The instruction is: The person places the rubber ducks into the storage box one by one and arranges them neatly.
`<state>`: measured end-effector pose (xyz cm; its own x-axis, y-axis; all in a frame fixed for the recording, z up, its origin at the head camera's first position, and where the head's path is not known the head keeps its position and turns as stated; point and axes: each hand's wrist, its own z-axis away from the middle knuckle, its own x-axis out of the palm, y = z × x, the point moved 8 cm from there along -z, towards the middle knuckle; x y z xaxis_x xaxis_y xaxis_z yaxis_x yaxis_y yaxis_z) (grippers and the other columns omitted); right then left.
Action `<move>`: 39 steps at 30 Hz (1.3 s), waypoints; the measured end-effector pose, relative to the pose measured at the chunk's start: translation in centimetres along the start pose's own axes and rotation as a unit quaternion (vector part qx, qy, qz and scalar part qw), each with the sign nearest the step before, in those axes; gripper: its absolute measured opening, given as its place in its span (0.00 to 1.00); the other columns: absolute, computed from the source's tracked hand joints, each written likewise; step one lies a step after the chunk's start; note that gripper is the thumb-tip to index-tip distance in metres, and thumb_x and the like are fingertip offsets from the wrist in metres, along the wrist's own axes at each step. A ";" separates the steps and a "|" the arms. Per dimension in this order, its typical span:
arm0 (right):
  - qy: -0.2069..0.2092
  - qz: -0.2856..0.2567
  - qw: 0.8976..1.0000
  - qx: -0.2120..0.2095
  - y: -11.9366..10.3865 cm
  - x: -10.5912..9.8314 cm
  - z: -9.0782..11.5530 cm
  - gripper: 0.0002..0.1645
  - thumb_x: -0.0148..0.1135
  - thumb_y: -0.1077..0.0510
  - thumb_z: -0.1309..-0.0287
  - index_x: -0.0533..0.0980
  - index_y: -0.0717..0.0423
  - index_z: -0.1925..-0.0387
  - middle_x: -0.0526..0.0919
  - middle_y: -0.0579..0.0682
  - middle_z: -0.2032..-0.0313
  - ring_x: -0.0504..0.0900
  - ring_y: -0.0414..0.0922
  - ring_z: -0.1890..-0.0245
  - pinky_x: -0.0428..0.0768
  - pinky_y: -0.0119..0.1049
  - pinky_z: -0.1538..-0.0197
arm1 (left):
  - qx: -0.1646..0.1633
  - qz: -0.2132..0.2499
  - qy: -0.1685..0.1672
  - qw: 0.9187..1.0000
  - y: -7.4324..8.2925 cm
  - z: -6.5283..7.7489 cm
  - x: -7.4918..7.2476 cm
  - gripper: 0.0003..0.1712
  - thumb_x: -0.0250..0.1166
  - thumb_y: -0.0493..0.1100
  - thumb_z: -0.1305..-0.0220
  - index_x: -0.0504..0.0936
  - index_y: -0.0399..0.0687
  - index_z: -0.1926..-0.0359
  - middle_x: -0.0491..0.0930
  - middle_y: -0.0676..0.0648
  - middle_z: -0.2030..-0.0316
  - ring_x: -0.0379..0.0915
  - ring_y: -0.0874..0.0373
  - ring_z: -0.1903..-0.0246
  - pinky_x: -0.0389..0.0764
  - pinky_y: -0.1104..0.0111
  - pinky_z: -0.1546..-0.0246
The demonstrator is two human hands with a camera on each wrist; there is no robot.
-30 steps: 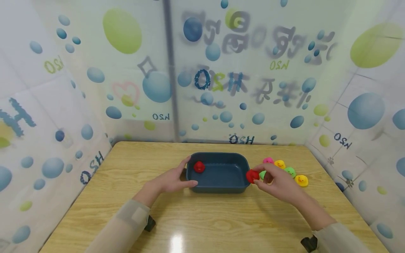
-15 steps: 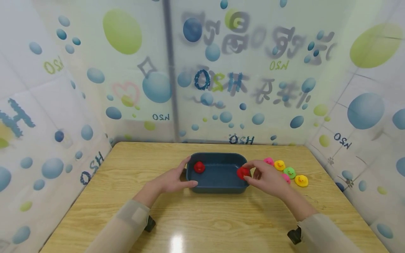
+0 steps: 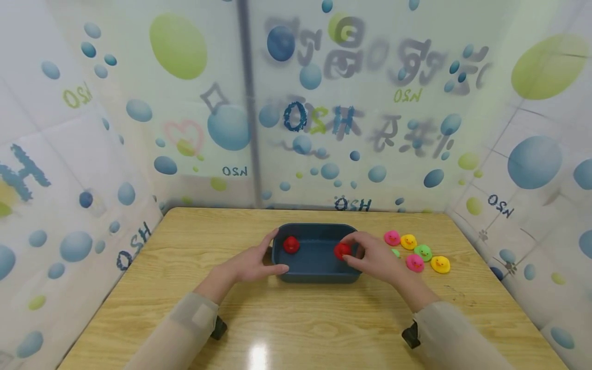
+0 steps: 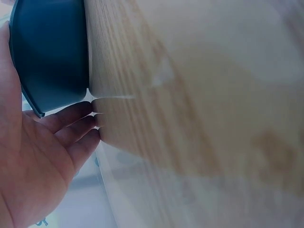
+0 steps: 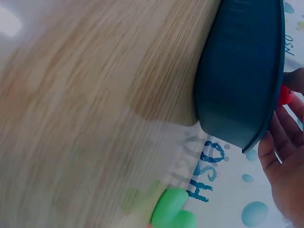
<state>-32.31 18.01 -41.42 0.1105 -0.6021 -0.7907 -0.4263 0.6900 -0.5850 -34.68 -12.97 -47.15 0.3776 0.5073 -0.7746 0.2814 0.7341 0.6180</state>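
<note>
Red shows between the thumb and fingertips of the right hand [image 3: 373, 259], which pinches one toy duck [image 3: 343, 251] over the right part of a single blue tray [image 3: 319, 263]; whether that duck touches the bottom, I cannot tell. The left hand [image 3: 250, 264], fingers extended, lies around the tray's left end, thumb over the near rim. A second red duck [image 3: 291, 244] sits inside, towards the left. Right of the tray, the wooden table [image 3: 296, 318] bears six more: two pink ducks [image 3: 392, 238], two yellow ducks [image 3: 409, 241] and two green ducks [image 3: 423, 252], one green partly hidden.
</note>
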 end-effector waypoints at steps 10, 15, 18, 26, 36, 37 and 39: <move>-0.013 0.009 1.000 0.008 -0.2 1.6 -1.9 0.21 0.77 0.54 0.32 0.83 0.50 0.41 0.86 0.47 0.55 0.78 0.41 0.66 0.81 0.33 0.65 | -0.002 -0.004 -0.002 1.000 0.0 0.0 0.0 0.67 0.66 0.79 0.33 0.37 0.68 0.09 0.71 0.34 0.21 0.73 0.34 0.25 0.72 0.39 0.23; -0.010 0.007 1.000 0.018 0.1 2.4 -2.3 0.21 0.78 0.55 0.32 0.83 0.50 0.42 0.88 0.49 0.52 0.79 0.41 0.66 0.82 0.33 0.62 | -0.005 -0.004 -0.003 1.000 0.0 0.0 0.1 0.68 0.67 0.80 0.34 0.37 0.68 0.09 0.72 0.34 0.22 0.73 0.35 0.25 0.72 0.40 0.23; -0.010 0.007 1.000 0.021 0.3 2.8 -2.5 0.20 0.77 0.55 0.31 0.83 0.50 0.41 0.88 0.49 0.49 0.79 0.40 0.66 0.82 0.33 0.61 | -0.005 -0.003 -0.002 1.000 0.0 0.0 0.1 0.68 0.67 0.80 0.34 0.37 0.68 0.09 0.72 0.35 0.22 0.73 0.36 0.25 0.72 0.41 0.23; -0.030 0.003 0.999 0.019 -0.3 3.5 -3.6 0.20 0.75 0.54 0.30 0.83 0.49 0.40 0.87 0.48 0.48 0.80 0.40 0.64 0.83 0.35 0.59 | -0.004 0.002 -0.002 1.000 0.2 0.0 0.0 0.68 0.67 0.80 0.34 0.38 0.68 0.09 0.71 0.35 0.21 0.71 0.36 0.24 0.70 0.41 0.21; -0.053 -0.006 0.998 0.037 -1.0 5.0 -5.9 0.20 0.74 0.57 0.29 0.83 0.53 0.39 0.88 0.51 0.45 0.81 0.40 0.64 0.84 0.38 0.57 | -0.009 0.003 -0.004 1.000 0.1 0.1 -0.1 0.68 0.66 0.81 0.34 0.38 0.68 0.09 0.69 0.35 0.20 0.71 0.36 0.24 0.70 0.41 0.21; -0.053 -0.005 0.998 0.039 -1.1 5.2 -6.1 0.20 0.74 0.57 0.29 0.83 0.53 0.39 0.88 0.51 0.45 0.81 0.40 0.64 0.84 0.39 0.55 | -0.009 0.003 -0.004 1.000 0.1 0.0 -0.1 0.68 0.66 0.81 0.34 0.38 0.68 0.09 0.69 0.35 0.20 0.71 0.36 0.24 0.70 0.41 0.21; -0.052 -0.001 0.998 0.045 -1.1 5.5 -6.5 0.20 0.75 0.57 0.30 0.83 0.52 0.39 0.89 0.51 0.44 0.82 0.40 0.63 0.86 0.40 0.52 | -0.010 0.003 -0.005 1.000 0.1 0.0 -0.1 0.68 0.66 0.81 0.34 0.38 0.68 0.09 0.70 0.35 0.20 0.71 0.36 0.24 0.70 0.41 0.21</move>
<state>-37.08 11.28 -43.97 0.2057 -0.5622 -0.8010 -0.3443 0.7246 -0.5970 -34.71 -12.97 -47.05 0.3877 0.5077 -0.7694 0.2620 0.7396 0.6200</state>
